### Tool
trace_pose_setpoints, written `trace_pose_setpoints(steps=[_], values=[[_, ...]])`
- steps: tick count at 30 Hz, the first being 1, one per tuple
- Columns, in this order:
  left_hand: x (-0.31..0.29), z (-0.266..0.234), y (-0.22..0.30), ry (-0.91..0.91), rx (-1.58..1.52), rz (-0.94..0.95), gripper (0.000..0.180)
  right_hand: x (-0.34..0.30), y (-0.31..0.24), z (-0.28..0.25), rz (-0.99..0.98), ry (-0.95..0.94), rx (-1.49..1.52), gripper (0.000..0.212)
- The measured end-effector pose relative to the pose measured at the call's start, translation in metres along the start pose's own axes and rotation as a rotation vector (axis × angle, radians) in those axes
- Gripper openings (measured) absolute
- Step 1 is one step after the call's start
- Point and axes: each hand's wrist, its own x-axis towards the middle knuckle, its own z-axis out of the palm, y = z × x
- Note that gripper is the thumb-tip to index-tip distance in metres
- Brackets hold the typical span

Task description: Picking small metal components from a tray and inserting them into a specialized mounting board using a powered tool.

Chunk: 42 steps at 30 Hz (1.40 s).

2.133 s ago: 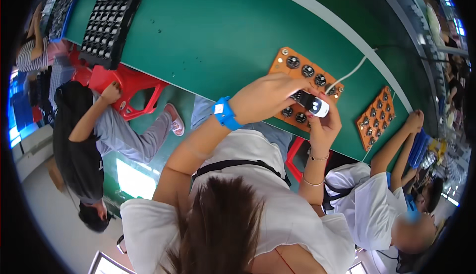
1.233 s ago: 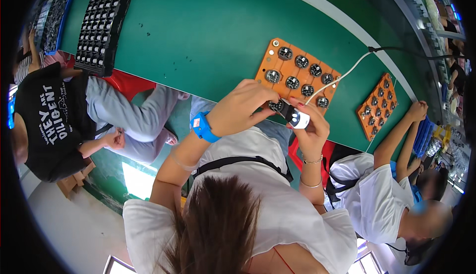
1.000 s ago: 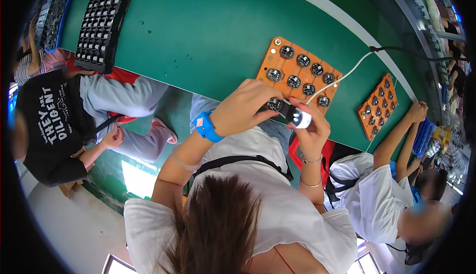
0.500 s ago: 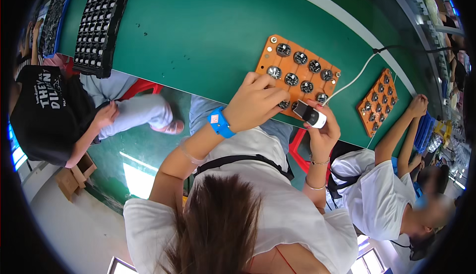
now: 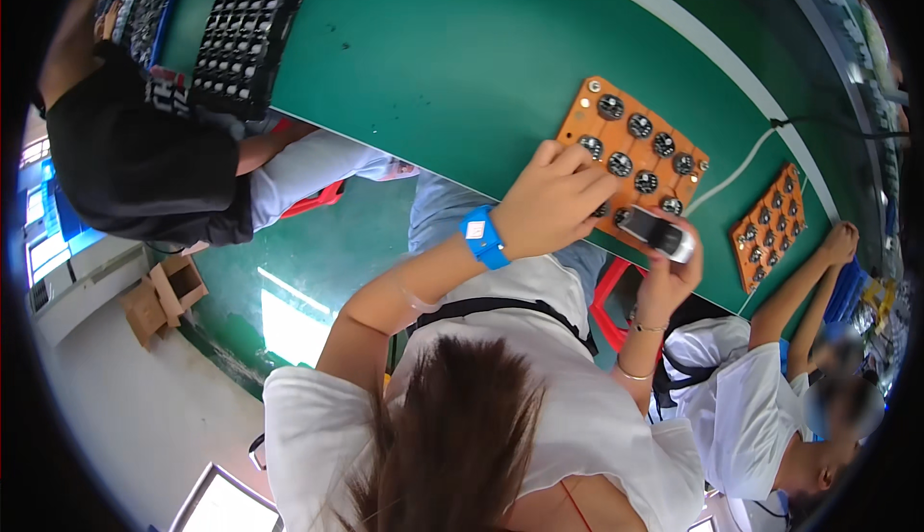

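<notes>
An orange fixture board [image 5: 630, 138] lies at an angle on the green table, with several round dark parts [image 5: 620, 164] seated in rows. My left hand [image 5: 558, 200], wearing a blue wrist strap [image 5: 483, 237], rests over the board's left near part. Its fingers are bent down among the round parts; what the tips hold, if anything, is hidden. In my right hand [image 5: 674, 277] is a small white and black handheld device [image 5: 664, 237] with a dark flat face. It is held over the board's near right corner, close to the left fingers.
A black tray [image 5: 245, 37] of small parts stands at the left. A pale cable [image 5: 736, 174] runs from beside the board to the far edge. A second orange board [image 5: 770, 229] lies at the right, near a co-worker's hands [image 5: 840, 241]. Another person [image 5: 144, 147] sits at left.
The whole view has shifted, moving the scene rightward and slightly down. The handheld device has turned a little in my right hand. The person at left leans differently. My left hand stays on the board.
</notes>
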Motion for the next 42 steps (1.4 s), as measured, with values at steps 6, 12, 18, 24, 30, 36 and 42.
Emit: trace_pose_setpoints(steps=[6,12,18,24,30,36,42], values=[[0.004,0.023,0.005,0.025,0.15,0.118,0.028,0.0,-0.002,-0.025,-0.021,0.045,-0.093,0.052],[0.011,0.022,0.003,-0.037,0.151,0.184,0.025,-0.008,0.001,-0.034,-0.007,-0.003,-0.113,0.049],[0.009,0.022,0.002,-0.055,0.097,0.16,0.025,-0.001,-0.011,-0.015,0.032,-0.046,-0.126,0.042],[0.011,0.01,-0.002,-0.011,-0.018,0.179,0.026,0.0,-0.016,-0.006,0.052,-0.056,-0.133,0.042],[0.022,0.002,0.007,-0.007,-0.119,0.173,0.03,0.006,-0.016,-0.001,-0.086,-0.084,-0.204,0.038],[0.021,0.0,0.008,-0.067,-0.172,0.135,0.035,0.008,-0.017,0.001,-0.103,-0.099,-0.194,0.039],[0.023,0.009,0.005,-0.114,-0.013,0.142,0.035,-0.009,-0.006,-0.019,-0.048,0.13,-0.064,0.047]])
